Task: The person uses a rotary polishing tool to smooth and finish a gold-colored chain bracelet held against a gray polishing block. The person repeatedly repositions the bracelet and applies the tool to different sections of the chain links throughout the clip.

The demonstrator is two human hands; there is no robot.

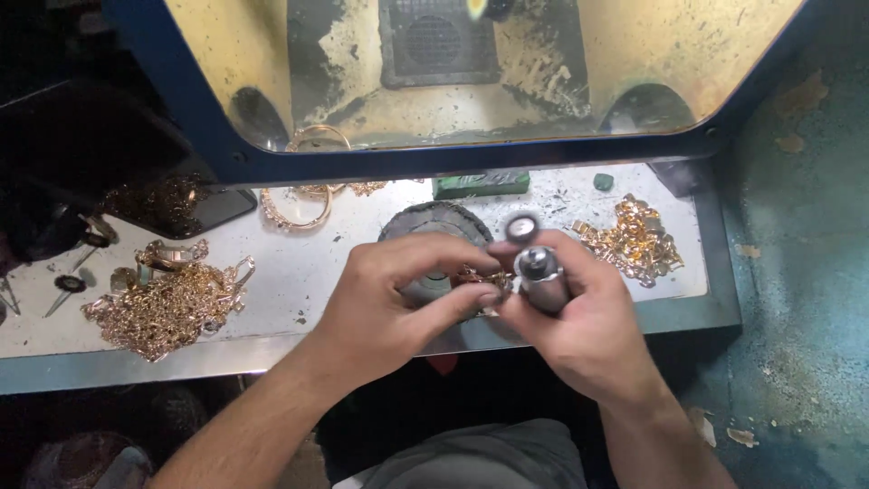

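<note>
Head view, looking down over a white bench top [299,272]. Right hand [579,317] wrapped tight around a silver rotary handpiece [540,276], its small round wheel tip [521,227] pointing up and away, just above the fingers. Left hand [398,299] pinched shut, thumb and forefinger clamped on a small gold jewellery piece [478,274], held directly against the left side of the handpiece, touching or nearly so; exact contact hard to tell. Just behind both grips, a dark round pad [434,222] lying on the bench. Well left of the left hand, a heap of gold chains [167,303]; farther back on that side, gold bangles [294,206]. Right of the right hand, near, another pile of gold pieces [634,240]. Beyond the grips, a green bar [480,184] below the blue-framed window [453,163] of a dusty cabinet.
</note>
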